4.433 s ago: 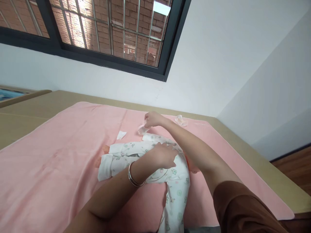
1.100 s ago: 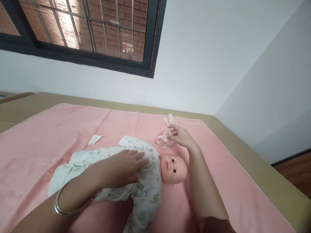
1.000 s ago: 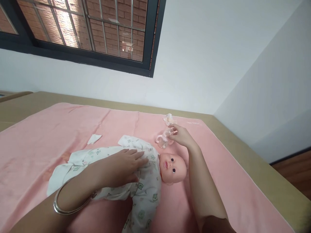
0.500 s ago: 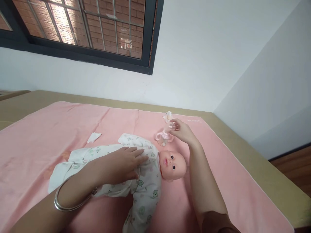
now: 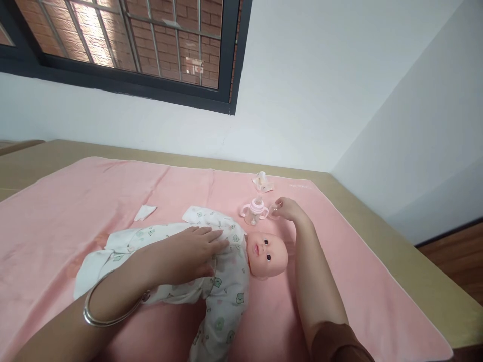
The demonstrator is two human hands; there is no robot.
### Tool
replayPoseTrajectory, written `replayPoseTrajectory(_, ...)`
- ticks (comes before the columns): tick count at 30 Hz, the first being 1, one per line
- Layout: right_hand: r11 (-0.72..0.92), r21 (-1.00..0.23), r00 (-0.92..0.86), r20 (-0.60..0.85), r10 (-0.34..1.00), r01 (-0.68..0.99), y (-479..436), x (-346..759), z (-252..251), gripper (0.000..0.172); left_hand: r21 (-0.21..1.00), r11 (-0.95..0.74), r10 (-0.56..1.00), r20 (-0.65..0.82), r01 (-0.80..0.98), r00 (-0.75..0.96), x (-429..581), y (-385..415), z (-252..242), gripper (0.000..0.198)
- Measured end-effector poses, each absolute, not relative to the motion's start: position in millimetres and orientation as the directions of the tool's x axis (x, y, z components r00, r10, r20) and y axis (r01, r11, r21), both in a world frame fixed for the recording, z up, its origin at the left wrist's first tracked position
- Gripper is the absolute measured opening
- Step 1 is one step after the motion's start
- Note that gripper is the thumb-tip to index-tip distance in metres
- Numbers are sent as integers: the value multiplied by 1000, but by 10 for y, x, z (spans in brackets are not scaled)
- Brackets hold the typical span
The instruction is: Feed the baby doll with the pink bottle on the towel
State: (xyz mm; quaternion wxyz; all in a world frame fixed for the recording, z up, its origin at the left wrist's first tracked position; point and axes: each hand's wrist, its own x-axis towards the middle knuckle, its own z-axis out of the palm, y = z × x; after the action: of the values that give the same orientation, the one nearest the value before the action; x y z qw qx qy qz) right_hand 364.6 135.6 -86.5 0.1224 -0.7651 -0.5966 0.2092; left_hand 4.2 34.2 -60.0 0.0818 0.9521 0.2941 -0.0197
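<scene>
A baby doll (image 5: 266,255) in a white patterned sleepsuit lies on its back, head to the right. My left hand (image 5: 192,254) rests flat on its chest, fingers stretched out. Beyond the doll's head stands a small baby bottle (image 5: 254,211) with pink handles and an uncovered teat. To the right of the bottle, my right hand (image 5: 287,208) grips a clear bottle cap (image 5: 273,210) low over the cloth; whether the cap touches the cloth I cannot tell.
A pink cloth (image 5: 339,281) covers most of the wooden table (image 5: 362,211). A crumpled wrapper (image 5: 261,182) lies behind the bottle, and a folded white tissue (image 5: 145,212) lies beyond the doll's legs. The wall and a barred window (image 5: 151,45) stand behind the table.
The clear cap has come off the bottle; my right hand has moved it right and down beside the bottle. My left hand stays on the doll.
</scene>
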Motion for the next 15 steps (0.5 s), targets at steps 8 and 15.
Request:
replayPoseTrajectory(8,-322,-236,258,-266,929,917,1344,3470,-887,42,139,-815,554,-99,562,827,53,334,-585,61)
replayPoseTrajectory(15,-315,-147,271,-257,928,938,1383,3453,-963,40,131,-817,554,-93,562,827,45,326,-578,59)
